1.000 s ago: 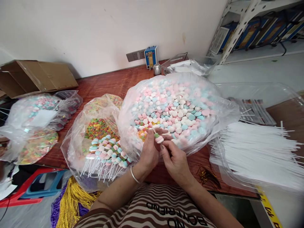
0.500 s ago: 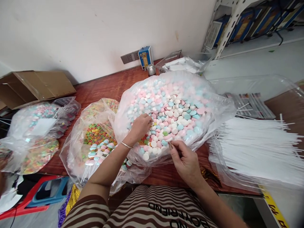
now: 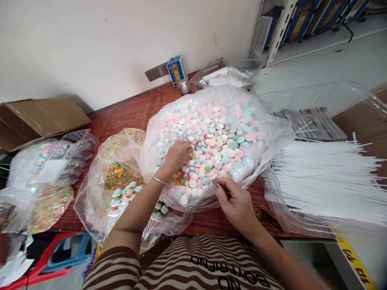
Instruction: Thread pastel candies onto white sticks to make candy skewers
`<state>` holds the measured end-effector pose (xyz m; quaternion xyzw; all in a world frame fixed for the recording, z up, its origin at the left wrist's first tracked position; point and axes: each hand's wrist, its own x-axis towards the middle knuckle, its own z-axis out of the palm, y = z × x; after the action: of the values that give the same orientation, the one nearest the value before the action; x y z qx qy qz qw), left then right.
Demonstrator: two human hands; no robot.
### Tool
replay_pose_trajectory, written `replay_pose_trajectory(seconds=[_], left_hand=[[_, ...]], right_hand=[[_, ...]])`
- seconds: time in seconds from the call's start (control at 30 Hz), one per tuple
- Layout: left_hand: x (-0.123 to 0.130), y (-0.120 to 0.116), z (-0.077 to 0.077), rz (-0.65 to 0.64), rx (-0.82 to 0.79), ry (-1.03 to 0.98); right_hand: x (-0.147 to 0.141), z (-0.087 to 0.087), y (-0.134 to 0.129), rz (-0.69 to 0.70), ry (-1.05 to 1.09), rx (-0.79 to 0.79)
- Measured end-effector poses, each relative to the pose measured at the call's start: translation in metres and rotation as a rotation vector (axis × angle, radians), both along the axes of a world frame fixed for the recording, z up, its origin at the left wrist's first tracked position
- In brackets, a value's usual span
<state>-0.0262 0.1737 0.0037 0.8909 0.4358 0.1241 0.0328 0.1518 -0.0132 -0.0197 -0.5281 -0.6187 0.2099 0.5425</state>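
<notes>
Head view shows round pink, white and pale-blue candies (image 3: 219,153).

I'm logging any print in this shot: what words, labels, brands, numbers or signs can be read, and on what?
"NO BOYFRIEND": on the shirt, upside down in this view.
Yellow strip: bold dark characters, too unclear to quote.
Blue box: any print is too small to read.
Shelf boxes: any print is too small or blurred.
</notes>
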Motion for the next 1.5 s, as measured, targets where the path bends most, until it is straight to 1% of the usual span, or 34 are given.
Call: replay_pose_trajectory(seconds=[0.07,0.17,0.2,0.27,0.37,0.43,0.63,0.77,0.83,0.93,1.0,1.1,1.17,1.2,1.23,1.3,1.4,1.43,1.5], left_hand=[[0.002,0.000,0.004,0.068,-0.023,0.030],[0.008,0.004,0.010,0.215,-0.060,0.076],[0.011,0.006,0.012,0.245,-0.077,0.098],[0.014,0.012,0.014,0.257,-0.094,0.148],[0.015,0.017,0.015,0.217,-0.086,0.206],[0.013,0.017,0.013,0.177,-0.081,0.211],[0.000,0.015,0.004,-0.035,-0.047,0.087],[-0.006,0.015,0.002,-0.046,-0.065,-0.011],[-0.008,0.016,0.004,-0.088,-0.097,-0.035],[-0.009,0.020,0.009,-0.173,-0.154,0.051],[-0.007,0.024,0.012,-0.198,-0.182,0.142],[-0.003,0.028,0.014,-0.176,-0.164,0.234],[-0.003,0.027,0.014,-0.148,-0.140,0.223],[-0.003,0.026,0.015,-0.128,-0.137,0.172],[-0.004,0.023,0.016,-0.101,-0.150,0.081],[-0.007,0.011,0.018,-0.033,-0.252,-0.223],[-0.008,-0.017,0.019,0.085,-0.579,-0.748],[-0.008,-0.027,0.019,0.125,-0.678,-0.883],[-0.005,-0.047,0.017,0.190,-0.806,-1.078]], right_hand=[[0.000,0.000,0.001,0.001,0.000,-0.002],[-0.001,-0.001,0.001,0.011,0.006,0.001],[-0.001,-0.002,0.001,0.011,0.007,0.002],[0.000,-0.003,0.001,0.008,0.004,-0.001],[0.002,-0.004,0.001,0.009,0.005,-0.005],[0.002,-0.004,0.002,0.021,0.015,-0.009],[-0.002,-0.006,0.004,0.058,0.035,-0.002],[-0.003,-0.007,0.004,0.050,0.010,-0.012],[-0.002,-0.007,0.004,0.047,0.001,-0.018],[-0.002,-0.008,0.004,0.044,-0.003,-0.018],[-0.003,-0.009,0.004,0.039,-0.006,-0.024],[-0.003,-0.010,0.004,0.032,-0.014,-0.044],[-0.003,-0.011,0.004,0.030,-0.016,-0.050],[-0.003,-0.011,0.003,0.026,-0.012,-0.055],[-0.002,-0.010,0.003,0.018,-0.004,-0.061],[-0.002,-0.008,0.003,0.000,0.016,-0.078],[-0.002,-0.001,0.003,-0.011,0.031,-0.098],[-0.003,0.001,0.003,-0.007,0.028,-0.102],[-0.005,0.005,0.002,0.007,0.020,-0.116]])
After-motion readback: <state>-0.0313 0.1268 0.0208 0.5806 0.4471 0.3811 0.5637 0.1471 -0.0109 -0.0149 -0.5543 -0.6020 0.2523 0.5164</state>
